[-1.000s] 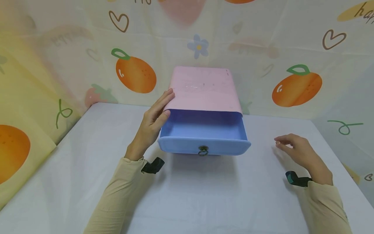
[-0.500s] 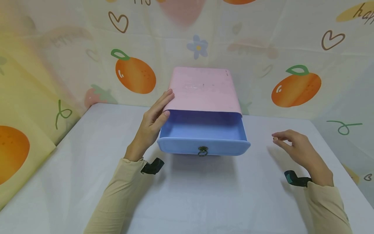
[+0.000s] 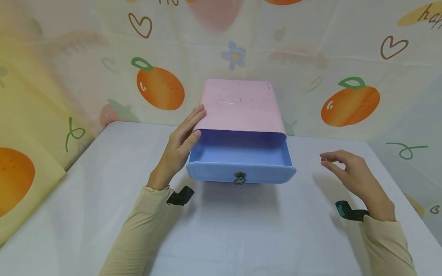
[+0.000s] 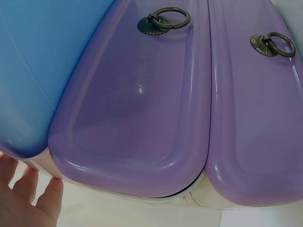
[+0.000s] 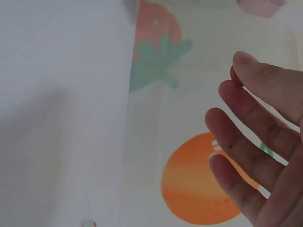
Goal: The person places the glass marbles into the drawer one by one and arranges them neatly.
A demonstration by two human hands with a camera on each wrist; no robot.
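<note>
A pink-topped drawer unit (image 3: pixel 239 105) stands at the back of the table with its top blue drawer (image 3: pixel 241 172) pulled out; nothing shows inside it. My left hand (image 3: pixel 174 151) rests against the unit's left side, its fingers fairly straight. In the left wrist view, those fingers (image 4: pixel 49 198) touch the pink casing beside two closed purple drawers (image 4: pixel 137 104) with brass ring handles. To the right of the unit, above the table, my right hand (image 3: pixel 355 172) pinches a small reddish-brown roundish thing (image 5: pixel 234 75) between thumb and forefinger. Most of that thing is hidden by the fingertips.
White cloth covers the table (image 3: pixel 238 237). Behind it hangs a fruit-print curtain (image 3: pixel 297 46). Each wrist wears a black camera mount, such as the right one (image 3: pixel 350 211). A small colourful thing (image 5: pixel 88 223) shows at the bottom edge of the right wrist view.
My right hand has risen a little and shifted slightly left, holding the small reddish-brown thing. The left hand and the drawer unit stay where they were.
</note>
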